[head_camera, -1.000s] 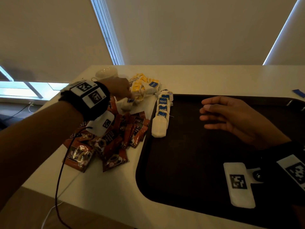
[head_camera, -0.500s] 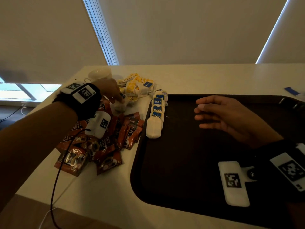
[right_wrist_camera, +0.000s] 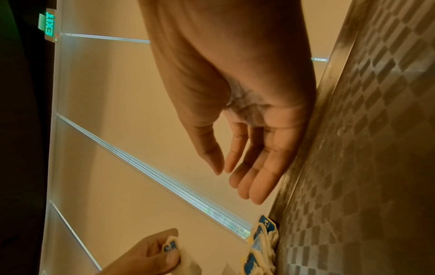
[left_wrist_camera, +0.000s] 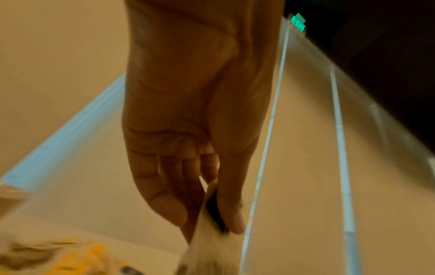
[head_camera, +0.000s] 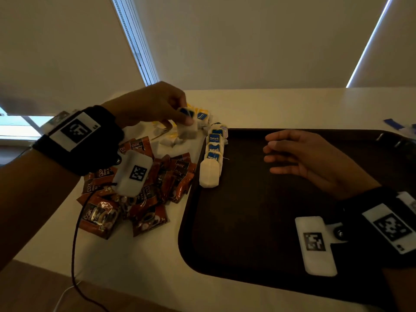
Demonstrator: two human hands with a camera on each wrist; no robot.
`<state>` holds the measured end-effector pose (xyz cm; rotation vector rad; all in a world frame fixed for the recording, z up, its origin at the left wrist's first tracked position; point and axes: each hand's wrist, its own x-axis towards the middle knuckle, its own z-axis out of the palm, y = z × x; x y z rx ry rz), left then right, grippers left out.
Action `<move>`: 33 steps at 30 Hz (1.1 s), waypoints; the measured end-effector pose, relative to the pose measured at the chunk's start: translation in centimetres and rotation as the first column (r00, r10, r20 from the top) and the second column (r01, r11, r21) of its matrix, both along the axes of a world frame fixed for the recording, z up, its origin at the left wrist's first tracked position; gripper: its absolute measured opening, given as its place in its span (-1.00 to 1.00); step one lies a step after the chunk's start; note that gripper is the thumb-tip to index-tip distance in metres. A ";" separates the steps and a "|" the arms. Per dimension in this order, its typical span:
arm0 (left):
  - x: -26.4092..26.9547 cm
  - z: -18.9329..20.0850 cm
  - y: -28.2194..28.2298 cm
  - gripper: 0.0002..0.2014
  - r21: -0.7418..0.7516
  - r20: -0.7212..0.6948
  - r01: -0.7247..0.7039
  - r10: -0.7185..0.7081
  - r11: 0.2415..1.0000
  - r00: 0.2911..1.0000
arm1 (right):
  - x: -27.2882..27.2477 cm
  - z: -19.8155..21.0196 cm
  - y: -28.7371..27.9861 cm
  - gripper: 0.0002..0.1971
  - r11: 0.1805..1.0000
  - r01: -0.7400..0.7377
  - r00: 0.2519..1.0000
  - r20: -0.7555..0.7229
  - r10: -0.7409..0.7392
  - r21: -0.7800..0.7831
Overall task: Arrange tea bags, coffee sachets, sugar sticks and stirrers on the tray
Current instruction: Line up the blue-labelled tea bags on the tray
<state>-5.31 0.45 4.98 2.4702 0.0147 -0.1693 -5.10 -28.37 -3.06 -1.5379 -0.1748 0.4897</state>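
tea bags [head_camera: 212, 154] along tray [head_camera: 247, 255] left edge, coffee sachets [head_camera: 139, 190] left

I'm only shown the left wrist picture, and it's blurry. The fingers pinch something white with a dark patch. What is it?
Observer: A tea bag with a blue tag, pinched by the left hand just left of the tray.
Operator: Are any on the tray yet?
Observer: Yes, a row of tea bags lies along its left edge.
Operator: And the other hand?
Observer: The right hand lies open over the tray, holding nothing.
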 end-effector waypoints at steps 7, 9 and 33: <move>-3.6 -1.8 -4.4 -0.79 -0.090 -0.239 0.220 -0.235 0.971 0.942 | -0.1 0.2 0.0 -0.87 1.000 -0.005 1.000 0.001 0.005 -0.014; -3.9 -3.0 -4.8 -0.80 -0.064 -0.309 0.239 -0.247 0.969 0.918 | -0.2 0.3 0.0 -0.87 1.000 -0.005 1.000 -0.001 0.005 -0.019; -5.8 -6.9 -5.2 -0.77 0.484 -0.148 0.372 -0.345 0.792 0.927 | 0.1 0.3 -0.4 -0.91 0.963 0.270 0.963 0.020 -0.271 0.023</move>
